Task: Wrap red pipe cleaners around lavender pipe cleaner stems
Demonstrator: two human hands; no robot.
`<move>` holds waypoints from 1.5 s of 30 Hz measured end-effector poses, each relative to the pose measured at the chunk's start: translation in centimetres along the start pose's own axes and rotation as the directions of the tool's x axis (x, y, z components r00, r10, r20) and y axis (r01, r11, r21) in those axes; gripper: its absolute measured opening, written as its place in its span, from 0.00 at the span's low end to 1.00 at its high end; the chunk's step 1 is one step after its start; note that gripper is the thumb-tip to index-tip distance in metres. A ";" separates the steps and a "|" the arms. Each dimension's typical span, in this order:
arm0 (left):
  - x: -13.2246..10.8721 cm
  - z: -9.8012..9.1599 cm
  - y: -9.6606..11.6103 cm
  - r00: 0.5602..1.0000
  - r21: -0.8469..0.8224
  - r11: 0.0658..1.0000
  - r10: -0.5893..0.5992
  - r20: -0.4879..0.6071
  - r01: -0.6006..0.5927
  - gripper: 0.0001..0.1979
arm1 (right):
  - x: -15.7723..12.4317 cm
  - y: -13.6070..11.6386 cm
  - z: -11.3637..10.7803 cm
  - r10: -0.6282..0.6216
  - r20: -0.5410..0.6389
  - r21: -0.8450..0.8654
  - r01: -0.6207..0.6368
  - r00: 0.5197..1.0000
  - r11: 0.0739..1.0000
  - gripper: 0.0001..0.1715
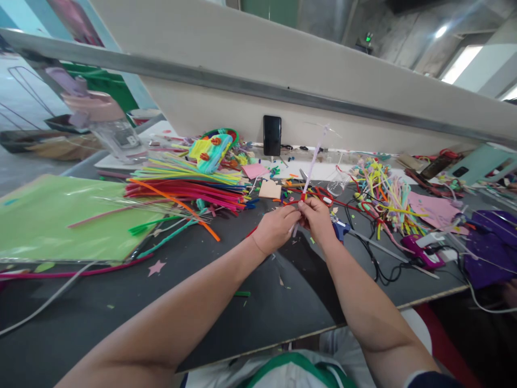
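Observation:
Above the middle of the dark tabletop, my left hand (pixel 278 229) and my right hand (pixel 317 215) meet with fingertips pinched together. Between them stands a pale lilac strip, likely a pipe cleaner (pixel 315 161), tilted slightly right, with thin clear strands at its top. Its lower end pokes out below my fingers. A bit of red pipe cleaner shows at the fingertips; whether it is wound on the lilac one I cannot tell. Just right of my right hand lies a blue-handled tool, perhaps a glue gun (pixel 341 230), partly hidden by the wrist.
A bundle of colourful pipe cleaners (pixel 189 188) lies left, beside a green sheet (pixel 68 215). Behind are a phone (pixel 272 136) and a beige block (pixel 270 189). Right are a tangled pipe-cleaner heap (pixel 390 194), a magenta power strip (pixel 422 252) and cables. A bottle (pixel 109 126) stands far left.

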State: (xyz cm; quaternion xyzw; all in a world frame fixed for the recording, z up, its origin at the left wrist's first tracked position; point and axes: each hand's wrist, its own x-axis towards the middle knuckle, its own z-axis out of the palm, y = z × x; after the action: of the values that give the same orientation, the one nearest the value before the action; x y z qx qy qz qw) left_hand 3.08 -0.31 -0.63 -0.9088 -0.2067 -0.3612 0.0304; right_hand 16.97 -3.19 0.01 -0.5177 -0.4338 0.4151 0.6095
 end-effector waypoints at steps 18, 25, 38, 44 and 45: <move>1.0 1.4 1.4 0.786 -0.711 0.375 -0.454 0.419 0.596 0.13 | -0.5 -0.9 -0.5 -0.290 -0.172 -0.265 0.240 0.941 0.934 0.14; 1.0 1.8 2.3 0.710 -0.716 0.186 -0.432 0.556 0.673 0.05 | -0.5 -0.6 -0.4 -0.273 -0.204 -0.332 0.196 0.940 0.923 0.14; 0.9 1.7 2.0 0.684 -0.729 -0.022 -0.329 0.651 0.684 0.07 | 0.0 -0.1 -0.5 -0.121 -0.201 0.032 0.130 0.972 0.991 0.13; 0.4 1.9 2.3 0.688 -0.730 -0.155 -0.252 0.681 0.666 0.14 | -0.2 -0.3 -0.2 -0.127 -0.197 0.042 0.137 0.972 0.990 0.13; 0.5 1.6 2.1 0.676 -0.719 -0.178 -0.247 0.694 0.672 0.16 | -0.2 -0.3 -0.3 -0.131 -0.199 0.036 0.141 0.971 0.989 0.13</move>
State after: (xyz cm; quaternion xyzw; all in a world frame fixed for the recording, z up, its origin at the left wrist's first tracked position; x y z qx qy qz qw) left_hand 5.29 -1.75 -1.32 -0.5657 -0.2264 -0.2308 -0.7586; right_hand 17.22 -3.47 0.24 -0.5096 -0.3955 0.3299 0.6893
